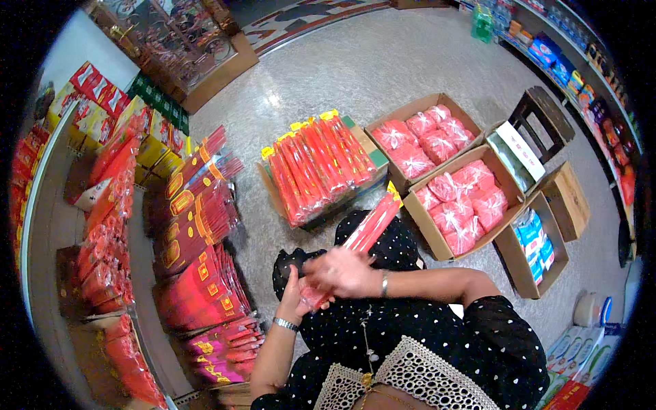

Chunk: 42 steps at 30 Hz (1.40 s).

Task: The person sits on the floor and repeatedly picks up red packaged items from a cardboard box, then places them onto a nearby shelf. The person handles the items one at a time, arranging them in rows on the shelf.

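Note:
A long red packet in clear plastic, with a yellow tag at its far end, lies slantwise before my body. My left hand holds its near end, thumb raised. Across the packet's near part lies my right hand, blurred by motion; its fingers hide some of the wrap, and I cannot tell whether they grip it. Just beyond, similar red packets with yellow tags rest side by side on an opened cardboard box.
Two cartons of pink bundles stand to the right, near a box of blue packs and a dark stool. Shelves of red packets and envelopes line the left. Stocked shelving runs along the far right.

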Each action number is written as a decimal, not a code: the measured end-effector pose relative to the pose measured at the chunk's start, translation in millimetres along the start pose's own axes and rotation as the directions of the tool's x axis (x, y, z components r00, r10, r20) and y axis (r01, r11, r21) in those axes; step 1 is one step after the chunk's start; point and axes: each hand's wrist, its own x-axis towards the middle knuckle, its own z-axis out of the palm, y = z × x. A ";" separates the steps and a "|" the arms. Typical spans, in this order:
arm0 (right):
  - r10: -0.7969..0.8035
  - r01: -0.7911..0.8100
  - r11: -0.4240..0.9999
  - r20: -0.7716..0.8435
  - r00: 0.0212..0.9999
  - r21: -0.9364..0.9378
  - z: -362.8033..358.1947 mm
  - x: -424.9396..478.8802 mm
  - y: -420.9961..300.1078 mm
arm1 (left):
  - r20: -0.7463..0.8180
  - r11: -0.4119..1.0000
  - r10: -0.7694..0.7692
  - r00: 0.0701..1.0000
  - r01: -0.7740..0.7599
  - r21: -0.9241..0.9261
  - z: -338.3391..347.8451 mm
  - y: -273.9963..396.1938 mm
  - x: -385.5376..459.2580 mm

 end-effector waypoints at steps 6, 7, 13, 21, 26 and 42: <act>-0.185 0.185 0.982 -0.021 0.982 -0.024 14.5 -6.2 -15.0 | -0.104 0.984 0.012 0.995 -0.030 -0.177 -2.0 -2.6 -4.6; -0.193 0.192 0.981 -0.041 0.980 -0.029 10.7 -11.0 -1.9 | 0.040 0.995 0.017 0.999 -0.013 -0.097 -3.1 -2.6 -1.3; 0.373 -0.335 0.920 -0.199 0.906 0.203 -64.0 -40.3 110.6 | -0.027 0.966 0.026 0.999 -0.018 0.257 18.5 2.0 7.2; 0.495 -0.647 0.758 -0.574 0.652 -0.082 -141.5 -101.1 157.7 | 0.149 0.077 0.443 0.884 -0.204 0.976 46.8 21.2 -18.1; 0.287 -0.432 0.885 -0.526 0.801 -0.174 -159.2 -66.8 83.1 | 0.401 -0.507 0.413 0.818 -0.160 0.847 49.1 14.0 -28.7; -0.205 0.187 0.966 -0.090 0.975 -0.176 34.6 -15.5 -19.4 | 0.366 -0.477 0.655 0.661 -0.015 0.879 19.4 -23.0 -29.8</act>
